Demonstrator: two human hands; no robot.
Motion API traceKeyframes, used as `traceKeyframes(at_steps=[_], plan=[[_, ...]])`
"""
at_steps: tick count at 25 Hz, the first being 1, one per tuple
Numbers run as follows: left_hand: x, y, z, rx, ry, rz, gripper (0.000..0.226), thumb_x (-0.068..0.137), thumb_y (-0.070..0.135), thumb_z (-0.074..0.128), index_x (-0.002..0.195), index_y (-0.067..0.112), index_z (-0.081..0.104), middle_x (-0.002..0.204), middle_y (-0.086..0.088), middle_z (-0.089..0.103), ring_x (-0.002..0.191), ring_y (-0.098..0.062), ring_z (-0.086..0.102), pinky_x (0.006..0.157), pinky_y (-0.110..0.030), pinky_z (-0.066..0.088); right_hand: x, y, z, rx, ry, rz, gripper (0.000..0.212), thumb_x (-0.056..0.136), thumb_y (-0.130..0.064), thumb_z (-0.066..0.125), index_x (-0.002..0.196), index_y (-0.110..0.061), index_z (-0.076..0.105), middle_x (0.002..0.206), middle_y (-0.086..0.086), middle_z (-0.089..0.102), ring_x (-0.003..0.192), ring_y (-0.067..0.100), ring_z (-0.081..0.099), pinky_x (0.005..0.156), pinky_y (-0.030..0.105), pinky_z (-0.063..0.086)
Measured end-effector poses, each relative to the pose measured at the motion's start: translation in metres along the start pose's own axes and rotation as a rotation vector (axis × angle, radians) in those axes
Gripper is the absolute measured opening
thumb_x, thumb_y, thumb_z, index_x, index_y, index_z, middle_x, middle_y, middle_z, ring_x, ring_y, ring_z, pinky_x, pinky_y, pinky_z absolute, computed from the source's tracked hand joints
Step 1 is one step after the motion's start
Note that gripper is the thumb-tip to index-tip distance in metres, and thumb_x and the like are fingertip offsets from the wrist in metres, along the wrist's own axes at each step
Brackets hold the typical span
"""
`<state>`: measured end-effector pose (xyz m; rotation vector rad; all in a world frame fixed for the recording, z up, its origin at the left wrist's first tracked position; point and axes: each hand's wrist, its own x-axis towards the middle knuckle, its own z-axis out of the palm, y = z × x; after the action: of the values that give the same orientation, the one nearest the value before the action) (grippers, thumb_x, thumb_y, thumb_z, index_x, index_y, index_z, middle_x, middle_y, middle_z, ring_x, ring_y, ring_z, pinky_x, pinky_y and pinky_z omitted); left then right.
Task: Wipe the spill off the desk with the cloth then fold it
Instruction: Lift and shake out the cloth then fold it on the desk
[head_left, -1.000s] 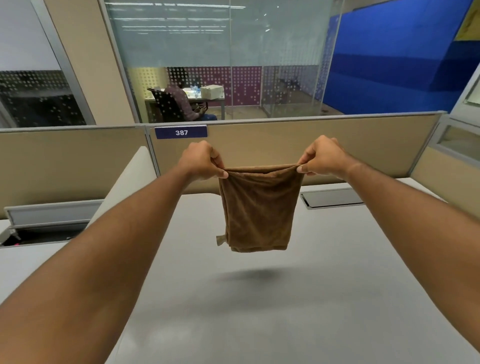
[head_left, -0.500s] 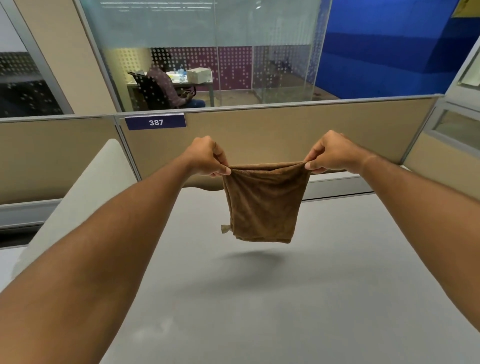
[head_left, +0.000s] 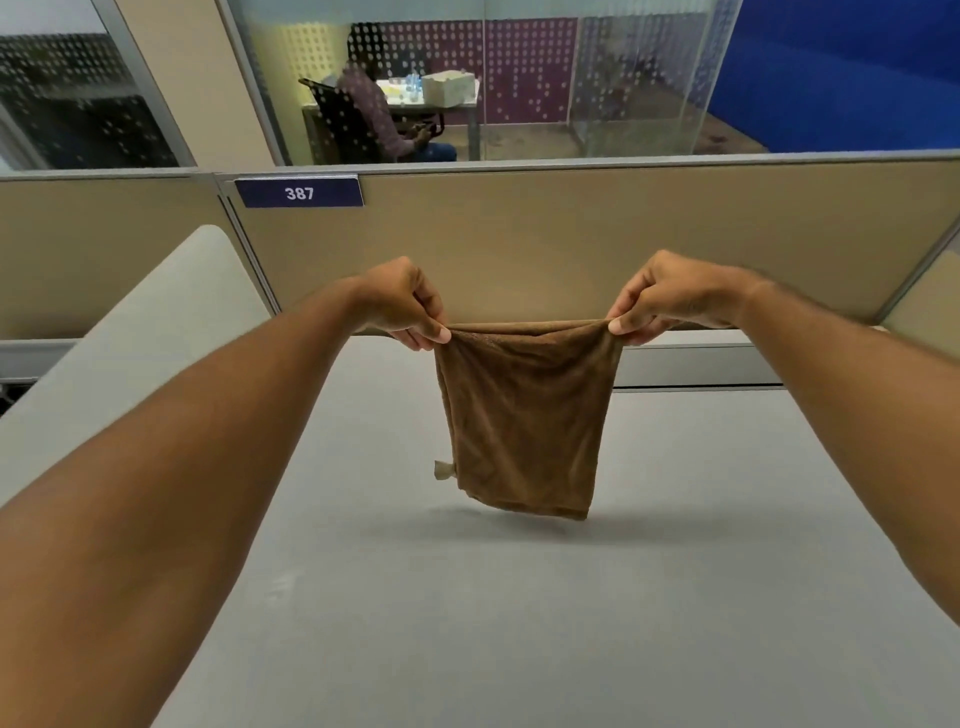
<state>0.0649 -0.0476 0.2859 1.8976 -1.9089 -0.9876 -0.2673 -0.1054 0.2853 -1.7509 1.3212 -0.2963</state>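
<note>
thumb and curled fingers of the left hand pinch the cloth at its upper left corner; the right hand pinches the upper right corner the same way. the brown cloth hangs doubled between them, its lower edge just above the grey desk, a small tag at its lower left. open desk lies all round, the beige partition behind. the cloth hangs lower, nearer the desk, than half a second ago.
</note>
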Motion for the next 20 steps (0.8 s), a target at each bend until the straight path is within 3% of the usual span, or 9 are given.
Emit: traceKeyframes(at_steps=[5, 9, 13, 17, 20], plan=[[0.049, -0.032, 0.075, 0.175, 0.170, -0.072, 0.014, 0.075, 0.014, 0.083, 0.085, 0.006, 0.077, 0.079, -0.009, 0.074, 0.073, -0.020, 0.071, 0.069, -0.031, 0.058, 0.050, 0.057, 0.056, -0.197, 0.226, 0.028, 0.006, 0.078, -0.003, 0.076, 0.083, -0.001, 0.078, 0.074, 0.014, 0.074, 0.069, 0.024, 0.071, 0.076, 0.035, 0.062], [0.073, -0.061, 0.128, 0.203, 0.269, -0.109, 0.013, 0.081, 0.016, 0.078, 0.090, 0.007, 0.076, 0.089, -0.010, 0.073, 0.078, -0.022, 0.064, 0.069, -0.031, 0.050, 0.073, 0.102, 0.092, -0.294, 0.343, 0.017, 0.012, 0.080, -0.012, 0.075, 0.090, -0.007, 0.080, 0.079, 0.005, 0.073, 0.082, 0.020, 0.069, 0.078, 0.031, 0.057], [0.071, -0.080, 0.154, 0.203, 0.251, -0.094, 0.013, 0.084, 0.015, 0.074, 0.095, 0.007, 0.077, 0.090, -0.009, 0.074, 0.079, -0.024, 0.067, 0.076, -0.036, 0.057, 0.076, 0.129, 0.106, -0.307, 0.261, 0.003, 0.013, 0.079, -0.011, 0.077, 0.092, -0.008, 0.080, 0.085, 0.007, 0.076, 0.079, 0.019, 0.069, 0.073, 0.029, 0.056], [0.051, -0.092, 0.172, 0.241, 0.168, -0.065, 0.014, 0.085, 0.012, 0.071, 0.098, 0.012, 0.077, 0.095, -0.005, 0.074, 0.085, -0.023, 0.067, 0.079, -0.036, 0.057, 0.064, 0.147, 0.114, -0.295, 0.082, 0.022, 0.008, 0.075, -0.011, 0.080, 0.083, -0.011, 0.080, 0.073, 0.001, 0.073, 0.070, 0.014, 0.068, 0.058, 0.019, 0.049], [0.035, -0.101, 0.184, 0.310, 0.060, -0.058, 0.017, 0.081, 0.011, 0.069, 0.097, 0.013, 0.076, 0.098, -0.005, 0.074, 0.090, -0.025, 0.068, 0.083, -0.041, 0.058, 0.052, 0.155, 0.126, -0.323, -0.040, 0.043, 0.008, 0.071, -0.009, 0.082, 0.077, -0.012, 0.079, 0.068, -0.003, 0.071, 0.066, 0.009, 0.066, 0.056, 0.015, 0.044]])
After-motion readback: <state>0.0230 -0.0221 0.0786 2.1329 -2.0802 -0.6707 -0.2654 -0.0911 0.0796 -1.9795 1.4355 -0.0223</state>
